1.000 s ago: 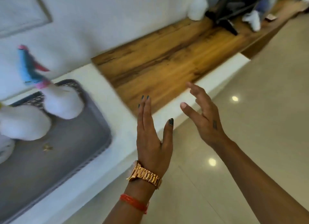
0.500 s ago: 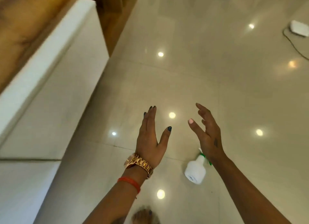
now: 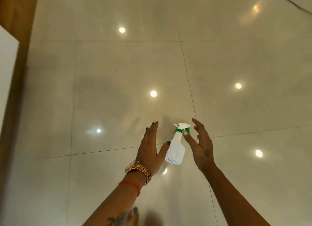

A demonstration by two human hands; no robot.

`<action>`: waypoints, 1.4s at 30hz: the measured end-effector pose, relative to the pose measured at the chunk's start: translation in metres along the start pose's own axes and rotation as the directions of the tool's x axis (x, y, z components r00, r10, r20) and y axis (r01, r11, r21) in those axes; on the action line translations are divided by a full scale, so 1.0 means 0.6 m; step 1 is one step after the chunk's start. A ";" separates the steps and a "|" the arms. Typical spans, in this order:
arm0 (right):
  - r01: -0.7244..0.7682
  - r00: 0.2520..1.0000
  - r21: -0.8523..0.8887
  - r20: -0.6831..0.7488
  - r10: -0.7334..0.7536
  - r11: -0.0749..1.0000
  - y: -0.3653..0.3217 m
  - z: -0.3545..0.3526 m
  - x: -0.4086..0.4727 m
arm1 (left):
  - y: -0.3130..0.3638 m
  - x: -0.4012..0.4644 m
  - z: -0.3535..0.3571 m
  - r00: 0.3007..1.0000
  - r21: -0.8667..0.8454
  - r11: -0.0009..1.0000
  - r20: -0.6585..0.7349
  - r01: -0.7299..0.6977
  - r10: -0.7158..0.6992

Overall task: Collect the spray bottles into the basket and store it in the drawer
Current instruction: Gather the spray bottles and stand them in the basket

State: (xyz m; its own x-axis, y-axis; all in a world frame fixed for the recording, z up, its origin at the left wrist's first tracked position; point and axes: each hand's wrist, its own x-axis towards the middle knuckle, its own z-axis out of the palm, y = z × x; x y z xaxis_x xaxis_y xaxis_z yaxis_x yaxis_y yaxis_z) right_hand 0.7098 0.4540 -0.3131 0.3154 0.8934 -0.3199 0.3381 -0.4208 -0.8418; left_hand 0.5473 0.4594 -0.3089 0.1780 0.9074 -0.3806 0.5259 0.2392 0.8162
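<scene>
A white spray bottle (image 3: 176, 149) with a green collar and white trigger lies on its side on the glossy tiled floor, nozzle pointing away from me. My left hand (image 3: 151, 146) hovers just left of it, fingers spread, thumb tip close to the bottle's shoulder. My right hand (image 3: 200, 144) is just right of it, open, its thumb overlapping the green collar in the picture. Whether either hand touches the bottle I cannot tell. The basket and drawer are out of view.
A wooden panel (image 3: 15, 73) and a white cabinet face (image 3: 6, 65) run down the left edge. A dark cable (image 3: 287, 1) crosses the floor at the top right. My foot (image 3: 135, 214) shows at the bottom.
The view swung from the counter with the basket down to the floor. Both open hands came down around the spray bottle, which now lies between them.
</scene>
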 end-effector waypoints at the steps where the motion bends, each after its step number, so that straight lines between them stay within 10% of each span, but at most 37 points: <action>1: -0.020 1.000 0.002 -0.008 0.020 1.000 0.020 0.003 0.004 | -0.009 0.011 0.017 0.999 0.010 1.000 0.033 0.013 -0.013; 19: -0.479 0.858 -0.058 0.179 0.482 0.876 0.232 0.083 0.033 | -0.134 0.097 0.219 0.803 -0.093 0.844 0.376 0.529 -0.462; 32: -0.384 0.913 -0.008 0.145 0.381 0.923 0.184 0.063 0.017 | -0.096 0.070 0.187 0.856 -0.247 0.833 0.299 0.496 -0.422; 42: -0.034 0.992 -0.119 0.114 0.048 0.992 -0.024 0.057 -0.021 | 0.011 0.006 0.012 0.954 -0.470 0.831 0.126 0.298 -0.270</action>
State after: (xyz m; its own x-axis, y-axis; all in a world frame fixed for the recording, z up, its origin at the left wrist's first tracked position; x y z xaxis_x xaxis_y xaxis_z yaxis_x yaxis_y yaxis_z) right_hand 0.6706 0.4542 -0.3117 0.2282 0.8844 -0.4071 0.4300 -0.4667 -0.7729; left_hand 0.5574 0.4614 -0.3081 0.1329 0.7578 -0.6388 0.0985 0.6312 0.7693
